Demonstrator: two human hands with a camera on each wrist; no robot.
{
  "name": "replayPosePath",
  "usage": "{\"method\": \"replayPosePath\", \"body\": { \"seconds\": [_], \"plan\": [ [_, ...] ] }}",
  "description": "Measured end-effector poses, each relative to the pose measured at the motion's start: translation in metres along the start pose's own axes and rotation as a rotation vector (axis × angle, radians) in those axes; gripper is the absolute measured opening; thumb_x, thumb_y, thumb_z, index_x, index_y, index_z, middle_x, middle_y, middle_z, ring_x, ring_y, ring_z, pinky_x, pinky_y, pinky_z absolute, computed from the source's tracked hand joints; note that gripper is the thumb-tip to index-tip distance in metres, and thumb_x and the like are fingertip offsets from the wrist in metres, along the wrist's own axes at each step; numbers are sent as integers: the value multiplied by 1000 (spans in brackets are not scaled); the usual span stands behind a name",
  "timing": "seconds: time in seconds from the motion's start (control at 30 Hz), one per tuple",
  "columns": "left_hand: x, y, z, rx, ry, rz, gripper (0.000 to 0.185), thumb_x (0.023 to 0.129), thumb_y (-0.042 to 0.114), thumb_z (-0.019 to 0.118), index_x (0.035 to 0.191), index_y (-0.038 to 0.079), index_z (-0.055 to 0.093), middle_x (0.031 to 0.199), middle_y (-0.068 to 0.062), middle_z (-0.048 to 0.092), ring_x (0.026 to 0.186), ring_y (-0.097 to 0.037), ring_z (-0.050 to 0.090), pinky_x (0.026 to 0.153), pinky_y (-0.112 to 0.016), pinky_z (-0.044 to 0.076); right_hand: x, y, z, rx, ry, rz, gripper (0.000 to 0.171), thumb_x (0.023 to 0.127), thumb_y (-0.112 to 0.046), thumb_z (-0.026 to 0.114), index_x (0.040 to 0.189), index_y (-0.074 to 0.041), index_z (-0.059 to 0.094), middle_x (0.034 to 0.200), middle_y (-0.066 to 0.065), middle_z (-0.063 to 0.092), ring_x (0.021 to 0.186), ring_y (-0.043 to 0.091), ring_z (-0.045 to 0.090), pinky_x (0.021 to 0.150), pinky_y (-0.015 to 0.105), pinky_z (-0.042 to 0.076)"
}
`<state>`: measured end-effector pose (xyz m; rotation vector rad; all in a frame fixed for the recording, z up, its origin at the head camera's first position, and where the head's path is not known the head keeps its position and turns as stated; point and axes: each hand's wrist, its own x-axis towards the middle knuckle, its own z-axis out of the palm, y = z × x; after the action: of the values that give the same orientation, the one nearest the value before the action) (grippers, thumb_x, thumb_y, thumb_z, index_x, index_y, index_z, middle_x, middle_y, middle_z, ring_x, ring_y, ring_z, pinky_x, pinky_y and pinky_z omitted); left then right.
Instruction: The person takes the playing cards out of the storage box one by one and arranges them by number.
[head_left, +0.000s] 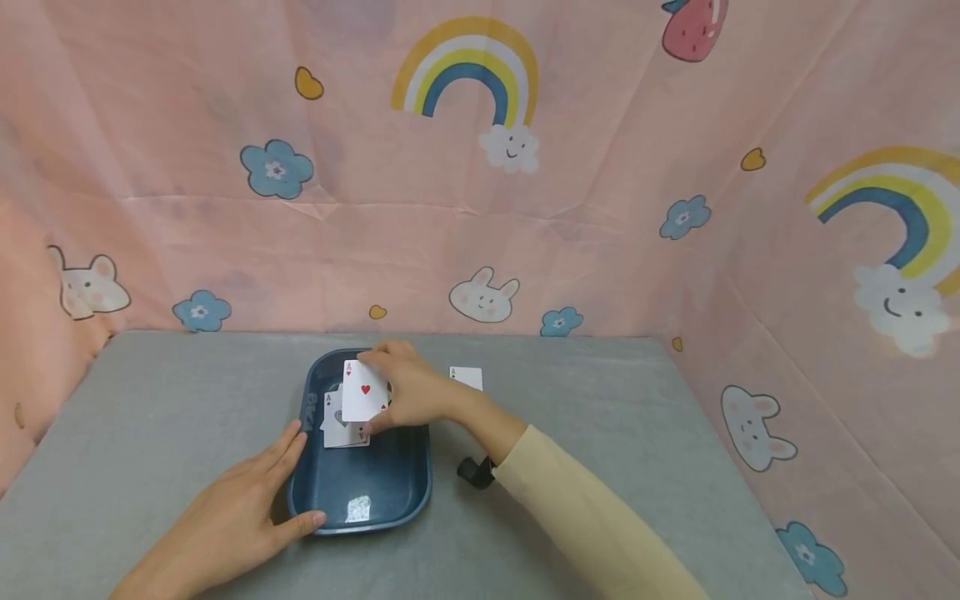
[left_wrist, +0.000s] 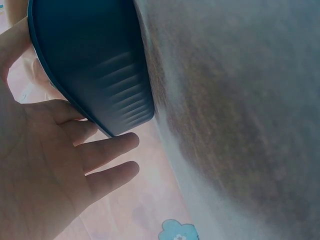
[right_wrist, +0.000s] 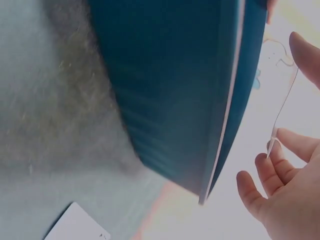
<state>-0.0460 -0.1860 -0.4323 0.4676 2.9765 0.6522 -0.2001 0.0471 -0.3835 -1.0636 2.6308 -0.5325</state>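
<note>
We see one grey table (head_left: pixel 600 433) bearing one dark blue tray (head_left: pixel 390 492). Our left hand (head_left: pixel 232 517) rests flat-fingered against its near-left rim. Our right hand (head_left: pixel 408 392) pinches one ace of hearts (head_left: pixel 363 392), marked "A", above two aces (head_left: pixel 337 425) in the tray. A fourth card (head_left: pixel 467 377), also marked "A", lies on the table beyond.

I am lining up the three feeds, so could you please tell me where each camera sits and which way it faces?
Head: worn on the head, looks forward and down at the blue tray; both hands and the right sleeve show.
Left wrist: low beside the tray's outer wall; the left hand shows, fingers straight.
Right wrist: low beside the tray; the right hand pinches the ace of hearts.
All three views share the tray and the grey table.
</note>
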Motion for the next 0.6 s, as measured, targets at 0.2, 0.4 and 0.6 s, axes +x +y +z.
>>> {"method": "replayPosePath", "body": {
  "seconds": [0.2, 0.4, 0.6],
  "plan": [
    [0, 1, 2, 10, -6, -17, 111, 85, 79, 66, 158, -2, 42, 165, -23, 36, 132, -49, 56, 100, -67, 49, -12, 11, -7, 59, 23, 23, 96, 78, -31, 93, 158, -7, 46, 147, 10, 48, 127, 22, 43, 97, 29, 48],
    [0, 3, 3, 10, -17, -33, 114, 84, 80, 66, 158, -3, 42, 165, -23, 36, 133, -50, 55, 101, -67, 48, -22, 24, -12, 71, 43, 55, 95, 77, -30, 92, 157, -7, 46, 145, 11, 47, 128, 24, 42, 98, 32, 49],
    [0, 2, 2, 4, -5, -29, 113, 84, 79, 67, 158, -3, 42, 165, -23, 36, 133, -50, 55, 101, -67, 48, -30, 38, -15, 104, 59, 82, 92, 77, -27, 91, 156, -8, 47, 146, 11, 44, 129, 25, 40, 98, 36, 50]
  ]
}}
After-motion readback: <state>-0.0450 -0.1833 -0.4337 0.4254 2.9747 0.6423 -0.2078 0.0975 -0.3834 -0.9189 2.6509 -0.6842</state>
